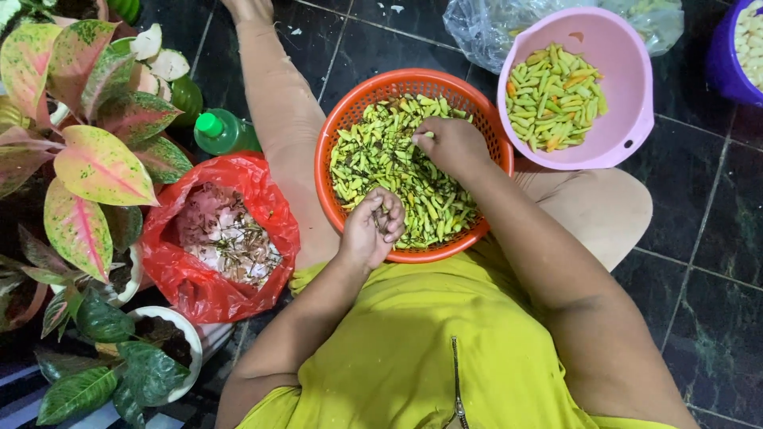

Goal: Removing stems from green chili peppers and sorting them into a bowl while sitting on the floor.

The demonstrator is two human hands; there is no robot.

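- Dark marbled floor tiles (707,262) are spreading under everything, with a person in a yellow-green top sitting on them, legs stretched out around the work.
- An orange basket (343,135) is resting on the person's lap, filled with small green chillies (413,191).
- Their left hand (369,230) is hovering over the near edge of the basket, fingers curled in around what looks like a few stems or chillies; exactly what it is holding is too small to tell.
- Their right hand (453,144) is reaching into the pile near the basket's far side, fingers bent and pinching at a chilli.
- A pink bowl (628,119) is sitting just beside the basket on the right, holding green and a few orange chillies.
- A red plastic bag (191,286) is lying open to the left, full of stems and papery scraps.
- A green-capped bottle (218,131) and potted plants with pink-green leaves (95,159) are crowding the left side.
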